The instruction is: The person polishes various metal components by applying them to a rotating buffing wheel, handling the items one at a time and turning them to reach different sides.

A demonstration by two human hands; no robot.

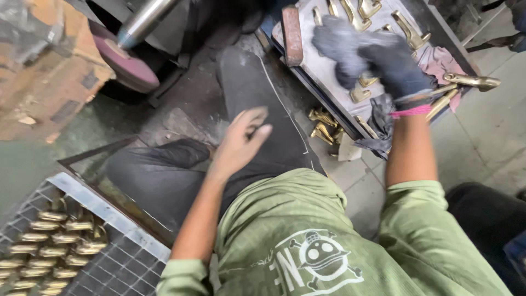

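The right hand (383, 57) (in a dark glove) lies spread, gripping nothing, on the grey metal tray (329, 71) of brass handles (408, 33) — the bare left hand (241, 142), fingers loose and empty, rests on the knee beside that tray.

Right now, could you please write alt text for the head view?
A person's gloved right hand reaches onto a tray of brass fittings, while the bare left hand rests on a dark-trousered knee; polished brass pieces fill a wire rack.

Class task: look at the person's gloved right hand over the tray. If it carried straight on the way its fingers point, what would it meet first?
Probably the brass pieces lying on the tray beneath the right hand; motion blur leaves the gap unclear.
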